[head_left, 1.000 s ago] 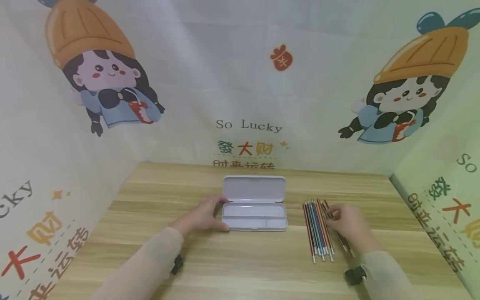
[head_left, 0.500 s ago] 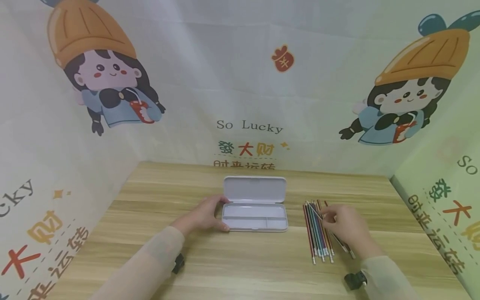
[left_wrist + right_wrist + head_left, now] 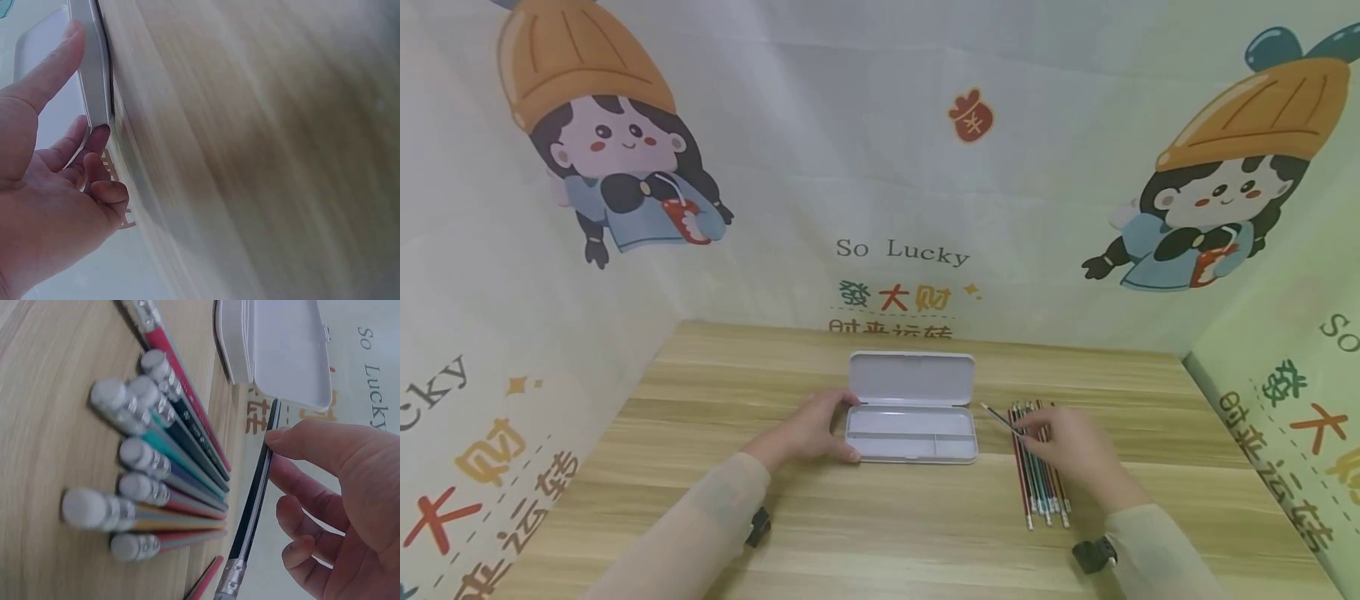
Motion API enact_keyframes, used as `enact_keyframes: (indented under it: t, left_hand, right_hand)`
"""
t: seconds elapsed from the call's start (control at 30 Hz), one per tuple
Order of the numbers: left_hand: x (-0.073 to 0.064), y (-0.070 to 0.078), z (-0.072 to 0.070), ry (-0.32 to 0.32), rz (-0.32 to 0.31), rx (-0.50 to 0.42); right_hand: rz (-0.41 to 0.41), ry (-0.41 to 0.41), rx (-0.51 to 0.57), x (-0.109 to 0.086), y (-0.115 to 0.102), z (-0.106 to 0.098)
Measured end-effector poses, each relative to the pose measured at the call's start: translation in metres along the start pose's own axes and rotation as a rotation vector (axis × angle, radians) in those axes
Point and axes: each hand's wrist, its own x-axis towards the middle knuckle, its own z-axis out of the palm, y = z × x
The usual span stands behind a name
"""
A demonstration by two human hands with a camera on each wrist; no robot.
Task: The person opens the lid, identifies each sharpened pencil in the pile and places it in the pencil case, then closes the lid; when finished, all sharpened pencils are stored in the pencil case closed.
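wooden table (image 3: 865, 533) | backdrop (image 3: 820, 167), perhaps cloth | left hand (image 3: 808, 429) grips case (image 3: 912, 436) | right hand (image 3: 1078, 446) pinches pencil (image 3: 252, 503)

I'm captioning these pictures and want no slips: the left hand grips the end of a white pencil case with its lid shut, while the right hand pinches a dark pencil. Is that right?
Not quite: the lid is open, as the head view shows. The left hand does grip the end of the white pencil case, while the right hand pinches a dark pencil.
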Motion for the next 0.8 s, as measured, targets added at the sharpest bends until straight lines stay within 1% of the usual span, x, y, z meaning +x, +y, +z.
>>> enact_keyframes:
  t: [0.2, 0.47, 0.6, 0.8]
  left_hand:
    - [0.000, 0.002, -0.001, 0.000, -0.011, 0.011]
    - [0.000, 0.001, 0.001, 0.004, -0.018, -0.002]
    - [-0.001, 0.000, 0.001, 0.007, -0.017, -0.004]
    - [-0.001, -0.001, 0.001, 0.003, -0.018, -0.014]
  right_hand:
    - [-0.058, 0.007, 0.001, 0.006, -0.007, 0.004]
    - [-0.138, 0.007, -0.006, 0.016, -0.018, 0.010]
    - [-0.156, 0.009, 0.013, 0.022, -0.024, 0.015]
    - [-0.183, 0.019, 0.006, 0.033, -0.032, 0.022]
